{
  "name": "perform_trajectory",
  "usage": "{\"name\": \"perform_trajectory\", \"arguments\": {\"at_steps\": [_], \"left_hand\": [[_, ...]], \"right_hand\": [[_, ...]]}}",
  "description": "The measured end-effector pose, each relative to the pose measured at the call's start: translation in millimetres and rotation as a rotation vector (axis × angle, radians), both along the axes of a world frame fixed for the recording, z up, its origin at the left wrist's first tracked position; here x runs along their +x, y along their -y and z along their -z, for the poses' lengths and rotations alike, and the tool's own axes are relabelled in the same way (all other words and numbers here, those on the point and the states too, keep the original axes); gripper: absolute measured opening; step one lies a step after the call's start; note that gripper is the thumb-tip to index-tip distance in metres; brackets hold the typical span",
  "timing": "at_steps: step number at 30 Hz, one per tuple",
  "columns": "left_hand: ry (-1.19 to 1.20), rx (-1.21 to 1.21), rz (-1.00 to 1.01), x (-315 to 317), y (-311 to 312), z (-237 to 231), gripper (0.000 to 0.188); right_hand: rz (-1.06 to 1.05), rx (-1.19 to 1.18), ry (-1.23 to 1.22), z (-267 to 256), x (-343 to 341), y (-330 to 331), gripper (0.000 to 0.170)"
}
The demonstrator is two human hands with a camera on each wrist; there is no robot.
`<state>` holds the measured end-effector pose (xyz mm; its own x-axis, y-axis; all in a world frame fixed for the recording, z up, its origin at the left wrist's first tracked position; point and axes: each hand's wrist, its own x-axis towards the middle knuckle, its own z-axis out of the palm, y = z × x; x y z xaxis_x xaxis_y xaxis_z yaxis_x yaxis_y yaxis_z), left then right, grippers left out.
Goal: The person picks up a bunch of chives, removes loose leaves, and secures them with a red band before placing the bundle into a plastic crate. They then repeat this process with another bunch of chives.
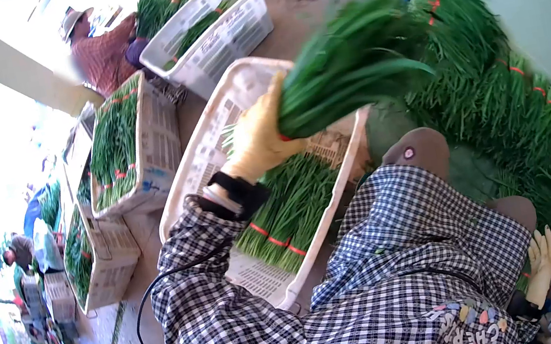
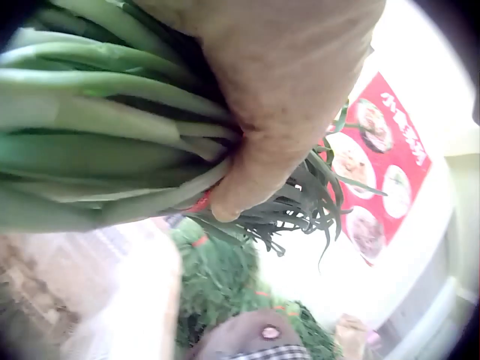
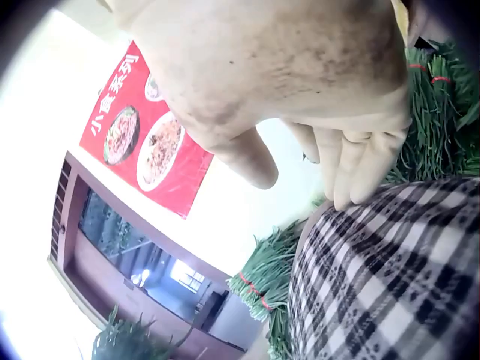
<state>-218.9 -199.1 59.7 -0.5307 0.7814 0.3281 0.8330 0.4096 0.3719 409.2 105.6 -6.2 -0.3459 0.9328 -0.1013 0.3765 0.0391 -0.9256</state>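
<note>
From where I stand, a crate [image 1: 157, 137] of red-banded greens sits at left, then a long white basket [image 1: 176, 188] with more banded greens [image 1: 298, 201] inside. Above it the person's left hand [image 1: 259, 132] grips a bunch of long green stalks [image 1: 353, 68], leaves pointing right. Farther right, bundles [image 1: 518, 95] lie heaped by the wall, and the right hand [image 1: 541, 266], well apart from the left, hangs loose-fingered beside the checked clothing [image 1: 405, 252], holding nothing.

The left arm [image 1: 199, 279] stretches forward, the left hand [image 1: 260, 134] gripping firmly. The right hand [image 1: 541, 267] hangs low, fingers [image 1: 539, 243] relaxed.
</note>
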Motion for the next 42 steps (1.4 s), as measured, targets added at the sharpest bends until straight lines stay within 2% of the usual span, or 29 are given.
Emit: {"name": "perform_trajectory", "arguments": {"at_steps": [4, 5, 6, 8, 10, 11, 12, 13, 14, 15, 16, 18, 20, 23, 24, 26, 27, 28, 29, 30, 31, 32, 34, 35, 36, 37, 38, 40, 42], "left_hand": [[0.129, -0.058, -0.228, -35, 93, 68, 0.123], [0.177, -0.053, -0.281, -36, 111, 85, 0.124], [0.223, -0.045, -0.332, -36, 126, 99, 0.125], [0.410, 0.061, -0.353, -39, 147, 134, 0.125], [0.809, 0.260, -0.357, -29, 150, 154, 0.124], [0.963, 0.323, -0.341, -24, 147, 153, 0.121], [1.114, 0.391, -0.323, -17, 142, 147, 0.118], [1.193, 0.452, -0.312, -5, 136, 139, 0.112], [1.179, 0.453, -0.272, -3, 135, 140, 0.114], [1.209, 0.408, -0.241, -1, 134, 140, 0.115], [1.235, 0.362, -0.209, 3, 131, 122, 0.117], [1.301, 0.326, -0.206, 16, 128, 102, 0.120], [1.110, 0.184, -0.154, 18, 130, 118, 0.124], [1.493, 0.302, -0.026, 22, 142, 103, 0.107], [1.498, 0.317, -0.040, 21, 149, 109, 0.107], [1.477, 0.248, -0.003, 9, 166, 135, 0.101], [1.531, 0.307, -0.046, 2, 179, 157, 0.095], [1.618, 0.334, -0.087, -6, 190, 147, 0.085], [1.535, 0.325, -0.220, -17, 199, 161, 0.083], [1.277, 0.245, -0.384, -29, 207, 196, 0.079], [1.212, 0.162, -0.535, -39, 219, 231, 0.081], [0.970, -0.095, -0.651, -52, 230, 263, 0.090], [0.898, -0.256, -0.808, -62, 246, 314, 0.097], [0.905, -0.253, -0.807, -60, 249, 335, 0.097], [0.803, -0.372, -0.907, -58, 250, 355, 0.098], [0.696, -0.489, -1.004, -54, 248, 361, 0.099], [0.705, -0.483, -1.002, -46, 246, 369, 0.099], [0.567, -0.655, -1.064, -32, 241, 378, 0.097], [0.516, -0.636, -1.062, -25, 239, 382, 0.096]], "right_hand": [[-0.003, 0.088, 0.026, -15, -25, -22, 0.065], [0.019, 0.136, -0.092, -14, -27, -37, 0.060], [0.063, 0.267, 0.126, -40, -58, -37, 0.055], [-0.094, 0.539, 0.261, -81, -125, -32, 0.052], [-0.240, 0.684, 0.275, -116, -219, 2, 0.057], [-0.372, 0.756, 0.210, -123, -265, 20, 0.062], [-0.572, 0.951, 0.275, -130, -307, 34, 0.065], [-0.749, 1.012, 0.295, -132, -346, 58, 0.070], [-0.968, 1.178, 0.297, -128, -392, 81, 0.076], [-1.211, 1.228, 0.174, -121, -435, 102, 0.077], [-1.477, 1.211, 0.305, -117, -479, 131, 0.072], [-1.591, 1.579, 0.036, -53, -524, 164, 0.062], [-1.788, 1.661, 0.062, -22, -564, 200, 0.055], [-1.866, 1.680, 0.029, 9, -592, 228, 0.052], [-1.885, 1.680, 0.019, 11, -591, 229, 0.052], [-2.018, 1.607, 0.313, 10, -593, 233, 0.050], [-1.899, 1.686, 0.064, 26, -593, 227, 0.048], [-1.906, 1.605, 0.070, 31, -594, 222, 0.048], [-1.903, 1.571, 0.095, 31, -596, 217, 0.047], [-1.899, 1.536, 0.117, 30, -598, 213, 0.047], [-1.899, 1.485, 0.122, 30, -601, 206, 0.048], [-1.905, 1.422, 0.155, 30, -605, 200, 0.050], [-1.866, 1.403, 0.251, 19, -608, 192, 0.054], [-1.842, 1.405, 0.276, 18, -610, 187, 0.059], [-1.832, 1.357, 0.328, 9, -611, 186, 0.068], [-1.797, 1.336, 0.290, 8, -613, 182, 0.072], [-1.766, 1.309, 0.257, 9, -613, 177, 0.077], [-1.755, 1.260, 0.217, 9, -618, 173, 0.082], [-1.720, 1.239, 0.178, 8, -623, 174, 0.085]]}}
